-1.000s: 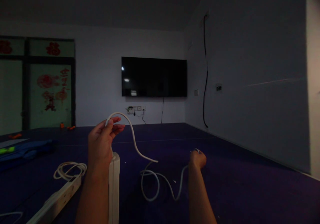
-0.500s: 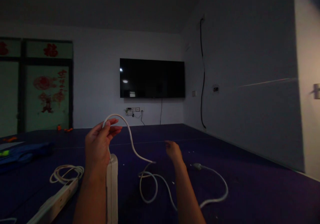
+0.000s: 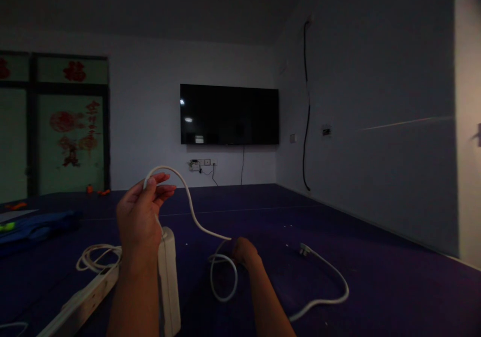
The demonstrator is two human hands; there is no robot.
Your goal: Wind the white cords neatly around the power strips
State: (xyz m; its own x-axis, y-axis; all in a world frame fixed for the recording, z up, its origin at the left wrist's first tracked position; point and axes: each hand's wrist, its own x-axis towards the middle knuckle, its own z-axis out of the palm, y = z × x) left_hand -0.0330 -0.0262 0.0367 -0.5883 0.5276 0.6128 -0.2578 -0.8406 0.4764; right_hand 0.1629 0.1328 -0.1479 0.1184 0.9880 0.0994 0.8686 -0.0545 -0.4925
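Here, the left hand point(image 3: 138, 217) is pinching a bend of the thin white power cable point(image 3: 190, 204) between thumb and fingertips, its grip narrowed tight onto the cord, while the white oblong plastic power strip point(image 3: 168, 277) is hanging upright just below that grip, against the wrist. The right hand point(image 3: 243, 252) is reaching down to the dark purple floor point(image 3: 376, 277), curling over the cable where it is lying in a loose loop; the light is too dim to tell whether that grip is closing on the cord or only touching it. Beyond the right hand's grip, the rest of the cable is trailing off in a wide arc to its grey plug point(image 3: 303, 249). As a judgement, the loop beside the right hand could be tightening into a knot or snagging if the cord is pulled through it, and the dangling strip could be swinging or slipping, since only a fingertip pinch is carrying it. Left of the left hand, a second pale power strip with coiled cord point(image 3: 95, 272) is lying on the floor.
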